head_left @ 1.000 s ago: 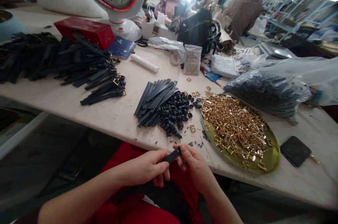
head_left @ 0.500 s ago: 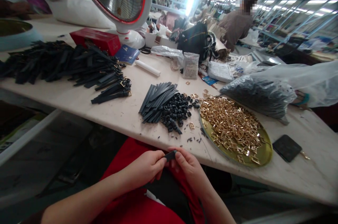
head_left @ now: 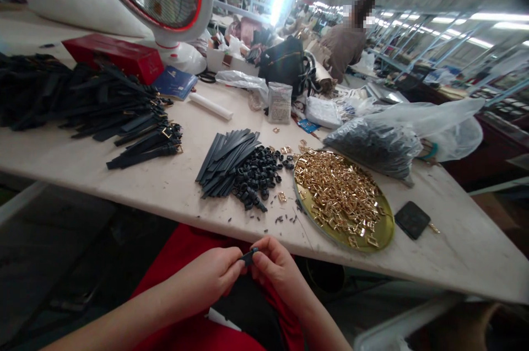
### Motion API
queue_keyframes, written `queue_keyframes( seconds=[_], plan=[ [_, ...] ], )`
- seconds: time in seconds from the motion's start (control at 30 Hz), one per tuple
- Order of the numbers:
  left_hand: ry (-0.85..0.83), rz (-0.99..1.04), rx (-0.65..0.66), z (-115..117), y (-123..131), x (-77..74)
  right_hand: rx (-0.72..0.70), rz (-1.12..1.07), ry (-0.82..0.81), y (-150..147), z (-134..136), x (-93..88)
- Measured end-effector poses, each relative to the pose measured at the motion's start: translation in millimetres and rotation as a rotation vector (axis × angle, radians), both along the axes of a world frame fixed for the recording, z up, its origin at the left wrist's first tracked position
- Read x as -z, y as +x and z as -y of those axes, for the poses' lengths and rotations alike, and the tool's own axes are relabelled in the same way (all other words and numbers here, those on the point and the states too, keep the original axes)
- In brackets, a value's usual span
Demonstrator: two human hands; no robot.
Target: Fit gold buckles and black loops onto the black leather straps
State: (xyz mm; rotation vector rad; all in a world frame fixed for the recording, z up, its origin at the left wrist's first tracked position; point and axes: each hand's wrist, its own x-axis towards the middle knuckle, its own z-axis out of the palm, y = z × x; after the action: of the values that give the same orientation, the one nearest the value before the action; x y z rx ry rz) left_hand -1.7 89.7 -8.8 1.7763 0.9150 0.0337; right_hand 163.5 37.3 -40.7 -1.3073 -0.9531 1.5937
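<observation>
Between my two hands is a short black strap (head_left: 248, 257), held over my lap just below the table edge. My left hand (head_left: 221, 269) pinches one end and my right hand (head_left: 273, 263) grips the other; fingers cover much of it. On the table ahead lie a stack of flat black straps (head_left: 225, 161) and a heap of small black loops (head_left: 258, 174). To their right, a round gold-coloured tray (head_left: 386, 232) carries a pile of gold buckles (head_left: 336, 191). At the left is a big pile of black straps with buckles (head_left: 95, 100).
A fan with a red rim (head_left: 173, 26) stands behind a red box (head_left: 115, 59) and a blue booklet (head_left: 176, 82). A plastic bag of dark pieces (head_left: 376, 141) and a black square pad (head_left: 412, 220) lie at the right. Farther back is a person (head_left: 343, 45).
The view has swung right, so the table's things sit farther left. Both hands still hold the strap, which now shows narrower, turned more edge-on.
</observation>
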Motion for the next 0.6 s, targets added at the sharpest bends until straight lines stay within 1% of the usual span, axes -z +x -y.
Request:
queue_keyframes(
  seconds=[0.07, 0.17, 0.23, 0.3, 0.37, 0.43, 0.5, 0.6],
  plan=[
    [-0.025, -0.011, 0.033, -2.7, 0.7, 1.3, -0.001, -0.048, -0.034, 2.3, -0.6, -0.1],
    [-0.008, -0.04, 0.023, -6.8, 1.9, 3.6, 0.03, -0.08, -0.044, 5.0, -3.3, 2.7],
    [-0.012, -0.043, 0.012, -9.1, 3.2, 4.6, 0.03, -0.065, -0.041, 5.4, -6.2, 5.6],
    [-0.029, -0.045, 0.037, -11.2, 4.5, 5.0, 0.006, -0.046, -0.049, 5.1, -9.3, 7.3],
    [-0.028, -0.05, 0.058, -13.3, 5.4, 5.6, -0.023, -0.026, -0.057, 5.0, -12.7, 7.2],
    [-0.039, -0.052, 0.05, -15.2, 5.4, 7.3, -0.034, 0.003, -0.058, 6.2, -16.4, 6.3],
    [-0.119, -0.009, 0.037, -16.8, 4.4, 10.0, 0.004, 0.015, -0.06, 8.7, -20.2, 6.1],
    [-0.251, 0.044, 0.01, -19.2, 3.3, 13.7, 0.116, -0.062, -0.082, 9.9, -24.3, 9.6]
  ],
)
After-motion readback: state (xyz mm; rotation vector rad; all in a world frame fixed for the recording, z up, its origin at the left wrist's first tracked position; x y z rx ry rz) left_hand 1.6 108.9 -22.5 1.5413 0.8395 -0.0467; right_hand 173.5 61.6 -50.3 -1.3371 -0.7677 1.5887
